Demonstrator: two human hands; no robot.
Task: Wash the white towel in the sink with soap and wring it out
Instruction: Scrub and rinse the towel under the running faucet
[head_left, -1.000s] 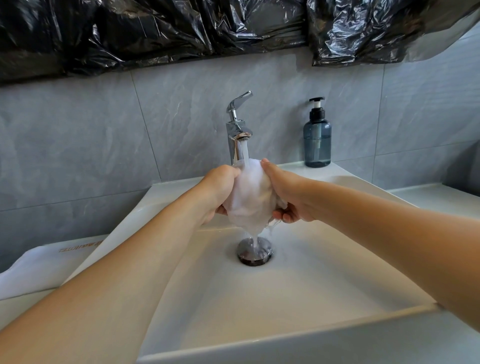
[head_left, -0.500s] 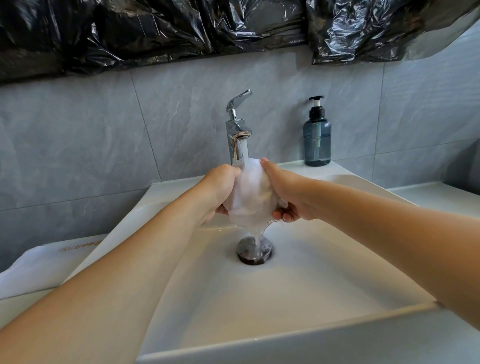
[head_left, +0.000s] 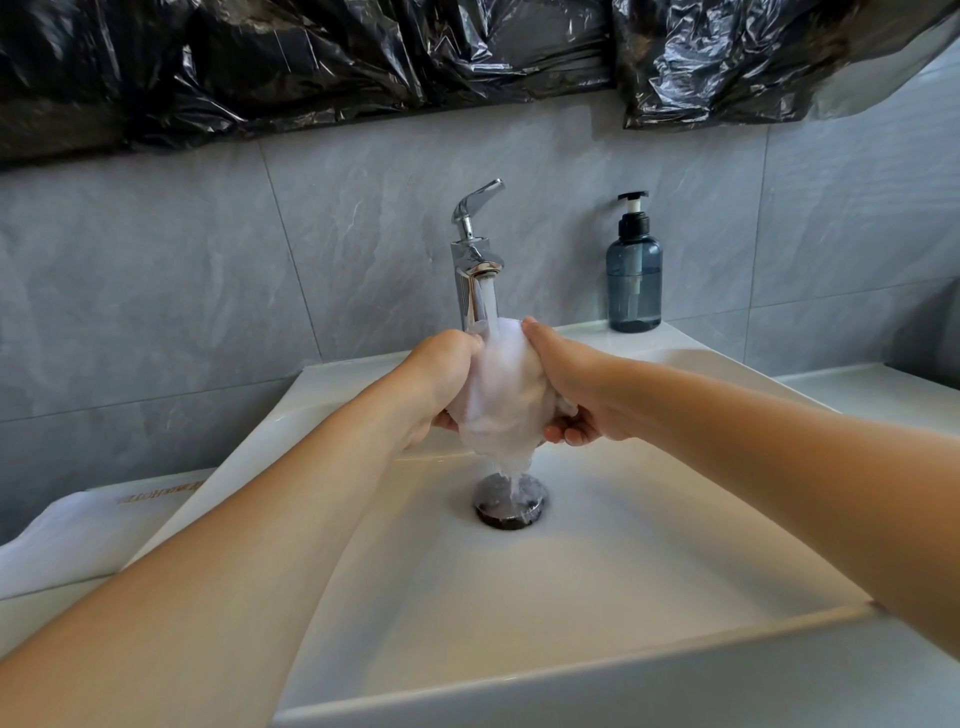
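Observation:
The white towel (head_left: 501, 395) is bunched into a wet wad under the running chrome faucet (head_left: 475, 260), above the white sink (head_left: 597, 545). My left hand (head_left: 441, 379) grips its left side with curled fingers. My right hand (head_left: 571, 384) grips its right side, thumb on top and fingertips curled under. Water streams off the towel's lower tip onto the dark drain (head_left: 510, 501). A blue soap pump bottle (head_left: 634, 273) stands on the sink's back right ledge.
Grey tiled wall behind the sink, with black plastic sheeting (head_left: 363, 62) taped above. A folded white cloth (head_left: 67, 535) with gold lettering lies on the counter to the left. A white counter (head_left: 883, 389) extends on the right.
Both hands keep hold of the towel under the stream, squeezing it slightly; water keeps running down to the drain. Otherwise nothing has shifted.

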